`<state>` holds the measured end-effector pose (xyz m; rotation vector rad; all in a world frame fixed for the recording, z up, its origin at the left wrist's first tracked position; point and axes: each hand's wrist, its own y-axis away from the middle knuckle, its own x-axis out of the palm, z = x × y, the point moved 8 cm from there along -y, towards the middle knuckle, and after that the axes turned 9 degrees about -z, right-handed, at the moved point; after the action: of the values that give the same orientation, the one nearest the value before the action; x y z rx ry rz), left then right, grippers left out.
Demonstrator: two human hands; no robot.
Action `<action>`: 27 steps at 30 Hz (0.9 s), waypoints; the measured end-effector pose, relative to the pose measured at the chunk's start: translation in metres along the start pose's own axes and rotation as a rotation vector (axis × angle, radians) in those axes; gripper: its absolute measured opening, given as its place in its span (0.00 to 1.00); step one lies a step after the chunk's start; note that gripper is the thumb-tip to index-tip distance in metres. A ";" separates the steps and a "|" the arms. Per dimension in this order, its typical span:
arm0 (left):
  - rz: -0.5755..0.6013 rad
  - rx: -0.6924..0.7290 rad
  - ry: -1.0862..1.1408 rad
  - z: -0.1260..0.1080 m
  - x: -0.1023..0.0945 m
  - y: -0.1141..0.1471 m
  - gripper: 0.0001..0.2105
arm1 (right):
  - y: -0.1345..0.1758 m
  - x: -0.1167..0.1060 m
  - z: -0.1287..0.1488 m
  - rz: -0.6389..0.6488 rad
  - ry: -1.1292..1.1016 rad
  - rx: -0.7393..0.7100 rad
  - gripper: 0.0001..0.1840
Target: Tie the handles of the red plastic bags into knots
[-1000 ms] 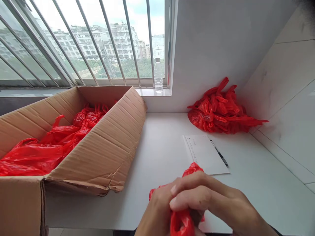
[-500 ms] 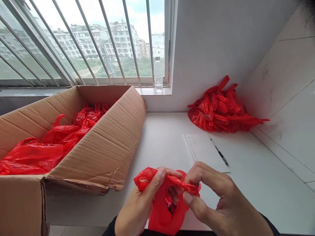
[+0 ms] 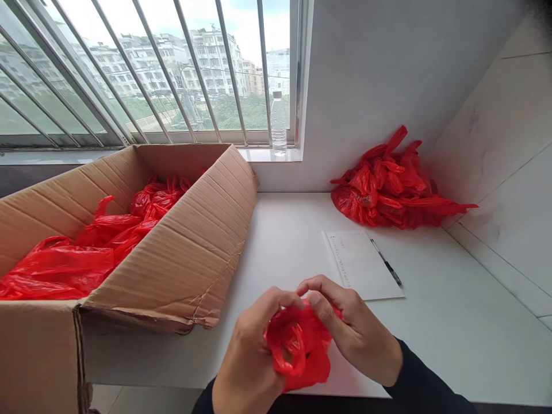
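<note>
The carton (image 3: 129, 241) occupies the left of the frame on the table (image 3: 452, 322), with bags (image 3: 99, 241) inside. The sheet (image 3: 362, 264) lies centre right, the pen (image 3: 387, 265) on its right edge. A bag pile (image 3: 392, 184) sits behind, upper right. The bottle (image 3: 279, 122) stands on the sill, upper centre.

Glossy plastic bag (image 3: 299, 353) (crinkled); matt cardboard box (image 3: 190, 253).

White table (image 3: 452, 322): box (image 3: 181, 253), paper (image 3: 362, 264), bags (image 3: 388, 190)

a thin red plastic bag (image 3: 297, 351) is bunched into a crumpled, glossy wad. it is held between the left hand (image 3: 250, 356) and the right hand (image 3: 353, 333), with one looped handle turned toward the left palm.
</note>
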<state>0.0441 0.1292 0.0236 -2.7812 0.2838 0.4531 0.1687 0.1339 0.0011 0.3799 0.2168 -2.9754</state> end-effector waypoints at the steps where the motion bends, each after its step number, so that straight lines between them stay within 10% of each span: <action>1: -0.069 0.113 -0.091 -0.003 -0.003 0.001 0.12 | 0.000 0.002 -0.004 0.004 -0.008 0.026 0.18; 9: -0.297 0.428 -0.318 -0.005 -0.009 0.016 0.16 | -0.002 0.021 -0.016 0.161 -0.158 0.049 0.15; 17: -0.190 0.410 -0.497 0.013 -0.007 0.020 0.24 | -0.003 -0.008 -0.013 -0.087 -0.026 0.044 0.13; 27: -0.200 0.274 -0.635 0.071 -0.046 0.065 0.23 | 0.014 -0.064 -0.086 -0.330 0.062 0.229 0.16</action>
<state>-0.0337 0.0988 -0.0420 -2.2287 -0.0764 1.1061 0.2532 0.1408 -0.0663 0.5080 -0.0652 -3.3280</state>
